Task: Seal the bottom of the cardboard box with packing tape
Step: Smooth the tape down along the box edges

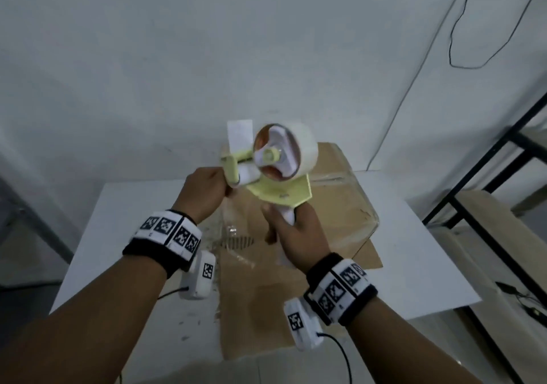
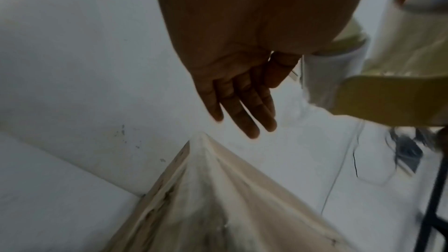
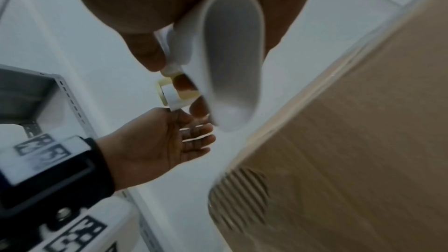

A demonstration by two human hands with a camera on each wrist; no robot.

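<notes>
Right hand (image 1: 291, 223) grips tape dispenser (image 1: 275, 164) (above cardboard box (image 1: 340, 206)); left hand (image 1: 204, 194) beside roller.

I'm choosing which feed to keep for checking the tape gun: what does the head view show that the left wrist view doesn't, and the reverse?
Only the head view shows the whole tape dispenser with its roll, the right hand gripping the handle, and the white table. Only the left wrist view shows the left hand's three outer fingers hanging straight, its thumb and index hidden. Both show the cardboard box with old tape on it, and the dispenser's yellow frame.
</notes>
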